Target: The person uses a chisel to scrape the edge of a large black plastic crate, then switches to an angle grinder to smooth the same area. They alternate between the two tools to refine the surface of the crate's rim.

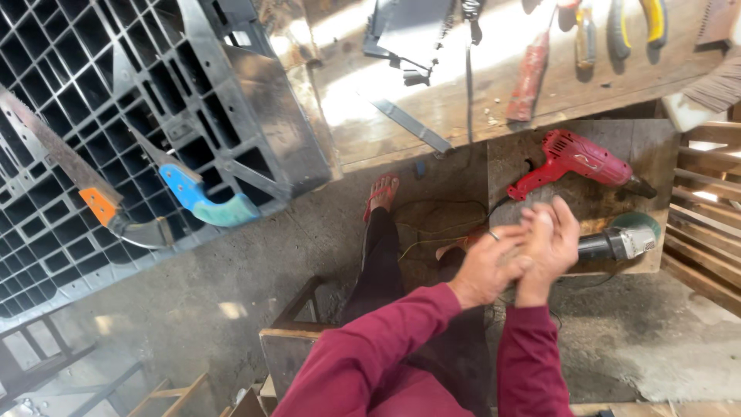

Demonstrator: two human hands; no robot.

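My two hands meet in front of me, a little blurred: my left hand (488,266), with one ring on a finger, is pressed against the palm of my right hand (549,245), whose fingers stand spread and upright. I cannot see anything held between them. Both sleeves (401,340) are dark red knit cloth.

Just past my hands, at 1 o'clock, lie two power tools on one flat grey board (617,154): a red plastic electric drill (579,161) with a dark metal nose, and an angle grinder (621,241) with a grey barrel body and a round greenish disc, which sits right beside my right fingers. A thin cord (432,207) loops over the rough concrete floor (231,278).

At 11 o'clock my one visible foot wears a red-strapped sandal (382,197).

At 12 o'clock runs the worn wooden table (432,100), carrying one red-handled tool (529,77), one pair of yellow-handled pliers (637,23), a flat metal strip (413,127) and a dark folded sheet (409,35).

At 10 o'clock leans one black plastic pallet (77,62), a grid of square cells, with two handsaws against it: one with a blue and teal handle (202,199), one with an orange patch at its grip (100,205)

At 3 o'clock stand pale wooden slats (706,216)
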